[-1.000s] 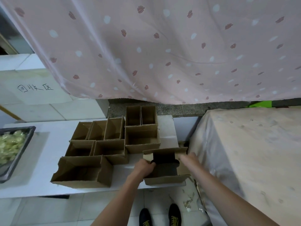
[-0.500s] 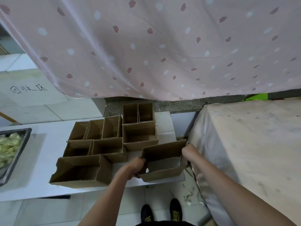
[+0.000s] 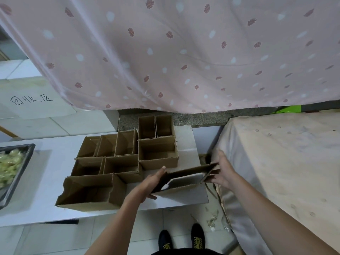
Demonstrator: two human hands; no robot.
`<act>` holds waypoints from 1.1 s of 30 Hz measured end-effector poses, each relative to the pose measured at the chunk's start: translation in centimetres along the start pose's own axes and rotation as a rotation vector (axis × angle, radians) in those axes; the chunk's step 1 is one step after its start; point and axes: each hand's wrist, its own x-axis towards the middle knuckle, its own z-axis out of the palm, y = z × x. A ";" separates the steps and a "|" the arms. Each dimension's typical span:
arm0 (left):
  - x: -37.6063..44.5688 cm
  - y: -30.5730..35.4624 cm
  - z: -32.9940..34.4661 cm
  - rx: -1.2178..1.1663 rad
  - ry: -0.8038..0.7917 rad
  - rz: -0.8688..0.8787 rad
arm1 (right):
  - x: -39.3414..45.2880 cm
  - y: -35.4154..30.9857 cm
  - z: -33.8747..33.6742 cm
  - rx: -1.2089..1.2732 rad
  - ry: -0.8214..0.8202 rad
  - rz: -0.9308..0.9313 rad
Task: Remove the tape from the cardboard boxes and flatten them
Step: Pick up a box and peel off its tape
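The left hand [image 3: 150, 183] grips the near-left corner of a half-collapsed cardboard box [image 3: 185, 176], fingers curled round its edge, while the right hand [image 3: 221, 169] holds the box's right end with the fingers wrapped behind it. The box is skewed nearly flat over the right end of the white surface [image 3: 44, 184]. Left of it stands a cluster of open boxes [image 3: 117, 159], then a dark tray [image 3: 18, 172] at the surface's far left.

The person's left hand [image 3: 150, 183] and right hand [image 3: 221, 172] are bare, as are both forearms, no sleeves showing. Below, black lace-up shoes [image 3: 182, 239] with yellowish laces flank a dark garment edge, possibly trousers.
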 end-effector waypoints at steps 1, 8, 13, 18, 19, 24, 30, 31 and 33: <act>0.0 -0.2 0.0 0.031 0.027 0.009 | -0.1 -0.2 -0.2 0.030 0.040 -0.017; 1.6 -1.7 1.0 0.385 0.144 0.251 | 0.0 0.9 -1.7 -0.290 0.192 0.031; 2.5 -3.1 2.3 0.552 0.121 0.264 | 1.5 2.7 -1.9 -0.526 0.212 0.124; 3.4 -5.3 3.2 0.744 0.124 0.227 | 3.5 4.8 -1.6 -0.623 0.222 0.110; 3.5 -5.7 3.4 0.766 0.124 0.229 | 3.8 5.3 -1.4 -0.643 0.220 0.106; 5.0 -7.8 3.9 0.773 0.155 0.164 | 5.6 7.4 -0.4 -0.720 0.328 0.044; 8.0 -10.2 4.3 0.677 0.188 0.132 | 9.3 9.8 0.1 -0.740 0.383 0.008; 8.5 -10.5 4.6 0.676 0.201 0.135 | 9.9 10.2 0.1 -0.751 0.392 0.006; 9.5 -10.9 5.0 0.686 0.230 0.131 | 10.8 11.0 0.2 -0.793 0.404 -0.004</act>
